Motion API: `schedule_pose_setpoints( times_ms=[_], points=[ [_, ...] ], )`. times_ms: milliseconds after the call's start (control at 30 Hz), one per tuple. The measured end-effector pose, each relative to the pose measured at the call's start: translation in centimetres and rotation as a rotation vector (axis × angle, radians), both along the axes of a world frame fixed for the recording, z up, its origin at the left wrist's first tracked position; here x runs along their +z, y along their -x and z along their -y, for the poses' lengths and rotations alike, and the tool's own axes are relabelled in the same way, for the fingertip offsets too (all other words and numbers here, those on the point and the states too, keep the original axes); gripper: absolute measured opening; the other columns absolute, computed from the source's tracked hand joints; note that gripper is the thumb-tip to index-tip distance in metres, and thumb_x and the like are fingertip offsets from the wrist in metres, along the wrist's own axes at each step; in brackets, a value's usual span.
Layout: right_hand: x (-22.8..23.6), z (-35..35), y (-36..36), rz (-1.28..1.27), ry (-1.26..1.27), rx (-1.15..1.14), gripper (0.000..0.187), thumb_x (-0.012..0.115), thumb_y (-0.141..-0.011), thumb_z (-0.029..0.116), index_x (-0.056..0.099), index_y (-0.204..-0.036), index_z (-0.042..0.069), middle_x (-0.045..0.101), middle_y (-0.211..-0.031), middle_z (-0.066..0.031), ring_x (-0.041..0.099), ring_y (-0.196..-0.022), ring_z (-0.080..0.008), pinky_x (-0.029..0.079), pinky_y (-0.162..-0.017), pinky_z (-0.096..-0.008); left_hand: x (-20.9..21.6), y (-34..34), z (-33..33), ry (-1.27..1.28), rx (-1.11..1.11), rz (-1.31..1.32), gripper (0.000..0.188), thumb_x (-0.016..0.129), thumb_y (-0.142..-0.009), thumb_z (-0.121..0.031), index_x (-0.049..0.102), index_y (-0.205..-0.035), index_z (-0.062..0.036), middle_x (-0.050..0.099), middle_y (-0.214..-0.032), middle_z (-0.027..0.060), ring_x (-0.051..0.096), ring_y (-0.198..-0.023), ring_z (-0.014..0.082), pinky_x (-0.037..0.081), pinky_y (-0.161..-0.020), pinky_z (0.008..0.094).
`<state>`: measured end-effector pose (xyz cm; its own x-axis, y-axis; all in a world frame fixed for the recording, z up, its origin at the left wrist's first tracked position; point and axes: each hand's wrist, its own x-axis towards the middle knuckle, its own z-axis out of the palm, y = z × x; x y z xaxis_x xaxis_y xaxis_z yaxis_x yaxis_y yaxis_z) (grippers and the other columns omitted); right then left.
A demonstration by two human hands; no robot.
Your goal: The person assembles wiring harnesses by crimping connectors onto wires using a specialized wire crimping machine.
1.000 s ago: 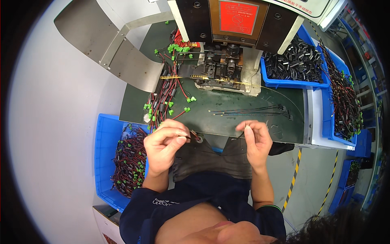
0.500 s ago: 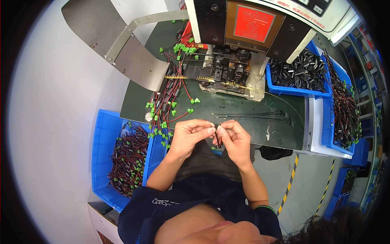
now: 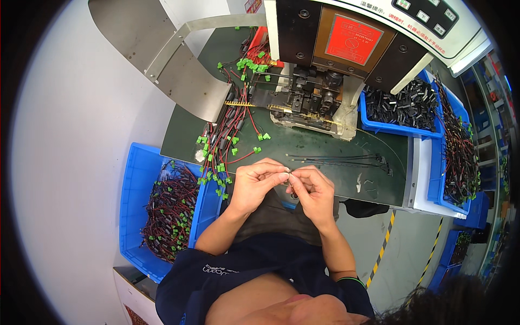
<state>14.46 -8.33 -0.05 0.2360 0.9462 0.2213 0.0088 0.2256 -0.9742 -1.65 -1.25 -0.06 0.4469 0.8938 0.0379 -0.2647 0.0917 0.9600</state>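
With the fingers of our left hand (image 3: 254, 187) and right hand (image 3: 313, 195), we pinch a small dark piece (image 3: 289, 171), mostly hidden, at the bench's (image 3: 319, 145) near edge; farther back, the crimping press (image 3: 330, 65) bears a red printed label (image 3: 353, 40).

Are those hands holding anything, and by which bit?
The left hand and right hand pinch a small dark piece at their fingertips; it's mostly hidden, so which part they grip can't be told.

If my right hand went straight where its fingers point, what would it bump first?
Probably your left hand: your right hand points toward its fingertips, with a small dark piece pinched there. Depth is hard to judge, though.
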Motion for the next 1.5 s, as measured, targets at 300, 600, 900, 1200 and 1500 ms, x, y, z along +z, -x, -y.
schedule_pose_setpoints(
  times_ms=[300, 600, 900, 1200, 1500],
  points=[
    [-1.3, -0.5, -0.4, -0.628, 0.147, 0.128, 0.008, 0.058, -0.106, 0.007, 0.058, -0.109, 0.0, 0.071, -0.094, -0.0105, 0.07, -0.079, -0.0132, 0.052, -0.069, -0.0253, -0.3, -1.1, -0.3, -0.001, -0.11, 0.195, 0.008, 0.069, -0.096, 0.005, 0.071, -0.103, 0.0061, 0.058, -0.107, 0.0101, 0.062, -0.078, 0.0156, 0.053, -0.066, 0.029],
    [1.3, -1.4, -3.5, -0.002, 0.194, 0.31, 0.019, 0.062, -0.105, 0.012, 0.074, -0.105, -0.003, 0.078, -0.088, -0.006, 0.07, -0.08, -0.0101, 0.054, -0.071, -0.0247, 0.1, -1.5, -0.8, 0.063, -0.086, 0.22, 0.009, 0.071, -0.095, 0.004, 0.073, -0.103, 0.0065, 0.057, -0.108, 0.0106, 0.064, -0.077, 0.0157, 0.054, -0.065, 0.0293],
    [1.5, -1.4, -2.6, 0.158, 0.138, 0.197, 0.018, 0.064, -0.103, 0.01, 0.076, -0.105, -0.003, 0.077, -0.085, -0.0077, 0.071, -0.076, -0.0113, 0.057, -0.068, -0.0264, 0.2, -1.7, -1.6, 0.023, -0.078, 0.181, 0.01, 0.073, -0.092, 0.005, 0.075, -0.102, 0.0057, 0.062, -0.106, 0.0101, 0.065, -0.086, 0.0151, 0.054, -0.076, 0.0262],
    [0.8, -1.3, -2.6, 0.05, 0.1, 0.14, 0.02, 0.062, -0.104, 0.009, 0.076, -0.107, -0.005, 0.077, -0.086, -0.0072, 0.071, -0.072, -0.0104, 0.056, -0.065, -0.0245, 0.2, -1.3, -1.6, 0.004, -0.119, 0.093, 0.015, 0.068, -0.096, 0.007, 0.073, -0.111, 0.009, 0.061, -0.111, 0.0102, 0.069, -0.091, 0.0174, 0.059, -0.078, 0.0307],
    [0.9, -1.3, -2.6, 0.061, 0.134, 0.141, 0.021, 0.062, -0.105, 0.01, 0.076, -0.103, -0.005, 0.077, -0.085, -0.0071, 0.071, -0.072, -0.0105, 0.056, -0.065, -0.0247, 0.5, -1.6, -1.4, -0.102, -0.093, 0.09, 0.014, 0.066, -0.098, 0.007, 0.071, -0.111, 0.0101, 0.059, -0.108, 0.0098, 0.07, -0.087, 0.0173, 0.059, -0.073, 0.0298]
  ],
)
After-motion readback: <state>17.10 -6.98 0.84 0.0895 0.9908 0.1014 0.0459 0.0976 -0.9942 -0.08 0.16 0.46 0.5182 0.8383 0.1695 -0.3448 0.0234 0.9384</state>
